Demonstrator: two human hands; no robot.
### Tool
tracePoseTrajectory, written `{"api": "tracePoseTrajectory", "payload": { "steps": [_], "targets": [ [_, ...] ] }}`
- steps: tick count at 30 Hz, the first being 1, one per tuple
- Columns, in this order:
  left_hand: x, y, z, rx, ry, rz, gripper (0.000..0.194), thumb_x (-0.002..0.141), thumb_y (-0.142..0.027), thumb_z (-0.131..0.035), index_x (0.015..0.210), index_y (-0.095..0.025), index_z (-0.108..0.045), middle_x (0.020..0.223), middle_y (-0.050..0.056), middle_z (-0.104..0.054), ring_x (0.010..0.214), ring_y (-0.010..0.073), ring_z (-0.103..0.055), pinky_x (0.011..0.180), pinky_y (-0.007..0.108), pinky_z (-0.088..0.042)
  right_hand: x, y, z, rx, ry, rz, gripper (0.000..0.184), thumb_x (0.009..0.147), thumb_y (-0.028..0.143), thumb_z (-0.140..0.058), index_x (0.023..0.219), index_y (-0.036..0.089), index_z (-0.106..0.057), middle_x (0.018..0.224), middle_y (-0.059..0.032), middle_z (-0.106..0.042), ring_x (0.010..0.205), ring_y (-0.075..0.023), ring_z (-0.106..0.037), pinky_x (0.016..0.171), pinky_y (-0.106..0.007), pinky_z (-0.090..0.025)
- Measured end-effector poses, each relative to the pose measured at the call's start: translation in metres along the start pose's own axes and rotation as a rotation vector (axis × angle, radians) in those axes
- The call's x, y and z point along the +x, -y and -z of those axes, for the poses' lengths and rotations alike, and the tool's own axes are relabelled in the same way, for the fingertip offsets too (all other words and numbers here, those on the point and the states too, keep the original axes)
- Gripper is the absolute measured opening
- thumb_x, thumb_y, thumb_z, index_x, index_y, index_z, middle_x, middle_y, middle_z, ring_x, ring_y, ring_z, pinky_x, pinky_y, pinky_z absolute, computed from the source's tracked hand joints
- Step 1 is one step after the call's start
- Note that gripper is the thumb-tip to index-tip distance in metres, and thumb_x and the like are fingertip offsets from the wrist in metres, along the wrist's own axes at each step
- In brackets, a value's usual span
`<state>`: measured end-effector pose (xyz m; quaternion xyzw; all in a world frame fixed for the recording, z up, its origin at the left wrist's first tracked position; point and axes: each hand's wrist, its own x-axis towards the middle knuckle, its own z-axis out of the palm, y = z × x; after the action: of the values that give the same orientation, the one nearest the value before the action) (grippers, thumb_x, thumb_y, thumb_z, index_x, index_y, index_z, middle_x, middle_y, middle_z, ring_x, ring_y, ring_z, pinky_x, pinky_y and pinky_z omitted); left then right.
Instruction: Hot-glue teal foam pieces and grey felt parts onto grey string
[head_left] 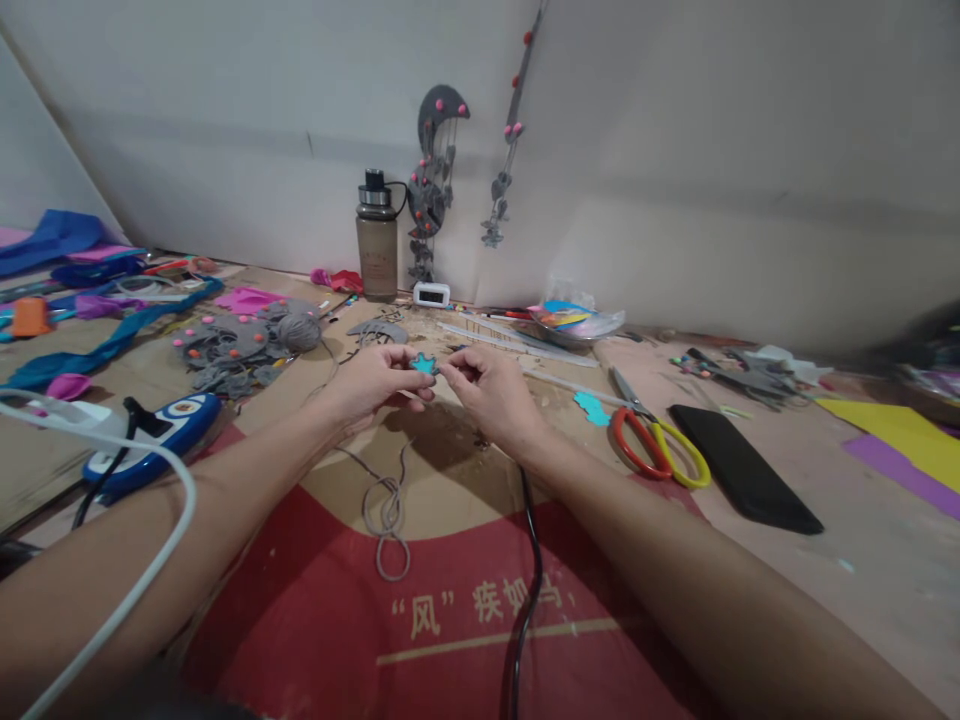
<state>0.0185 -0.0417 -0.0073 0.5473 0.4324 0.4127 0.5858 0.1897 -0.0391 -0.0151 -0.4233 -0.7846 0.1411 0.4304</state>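
Note:
Between my two hands, over the cardboard, is a small turquoise star-shaped cutout (424,364) with a grey edge showing behind its right side. My left hand (379,380) pinches it from the left between thumb and fingers. From the right, the closed thumb and forefinger of my right hand (491,392) meet its edge; the exact contact is too small to see clearly. A grey cord (388,510) lies in loose loops below the hands. More turquoise cutouts (592,408) lie to the right, beside scissors (660,445) with one red and one yellow handle.
A black phone (742,467) lies right of the scissors. A blue-and-white glue gun (154,440) is at left, near grey felt pieces (225,340). A bottle (377,245) and small clock (431,295) stand behind. A black cable (531,570) and white cable (161,560) cross in front.

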Motion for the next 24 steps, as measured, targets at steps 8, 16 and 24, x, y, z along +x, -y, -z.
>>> {"api": "tracePoseTrajectory", "payload": {
  "steps": [8, 16, 24],
  "targets": [
    [0.0013, -0.0029, 0.0051, 0.088, 0.012, 0.017, 0.021, 0.064, -0.028, -0.074, 0.073, -0.012, -0.064, 0.064, 0.005, -0.064, 0.057, 0.0106, -0.059, 0.051, 0.02, -0.049, -0.0003, 0.0009, 0.0021, -0.014, -0.006, 0.048, 0.016, 0.083, 0.025, -0.054, 0.072, 0.018, -0.063, 0.065, -0.0017, -0.058, 0.065, -0.0134, -0.049, 0.063, -0.027, -0.036],
    [0.0022, 0.001, 0.0039, 0.112, -0.001, -0.019, 0.023, 0.064, -0.029, -0.075, 0.074, -0.012, -0.063, 0.062, 0.003, -0.063, 0.056, 0.0102, -0.059, 0.051, 0.02, -0.049, -0.0009, 0.0, 0.0024, -0.071, -0.005, 0.134, 0.018, 0.085, 0.027, -0.052, 0.073, 0.018, -0.061, 0.068, -0.0025, -0.058, 0.067, -0.0141, -0.05, 0.065, -0.027, -0.037],
    [0.0013, 0.0012, 0.0013, 0.074, -0.074, -0.043, 0.022, 0.065, -0.026, -0.074, 0.073, -0.014, -0.059, 0.062, 0.001, -0.063, 0.057, 0.0106, -0.062, 0.054, 0.021, -0.051, -0.0026, 0.0013, 0.0013, -0.081, 0.007, 0.138, 0.021, 0.087, 0.026, -0.048, 0.07, 0.018, -0.059, 0.069, -0.0023, -0.055, 0.07, -0.0144, -0.049, 0.066, -0.028, -0.036]
  ]
}}
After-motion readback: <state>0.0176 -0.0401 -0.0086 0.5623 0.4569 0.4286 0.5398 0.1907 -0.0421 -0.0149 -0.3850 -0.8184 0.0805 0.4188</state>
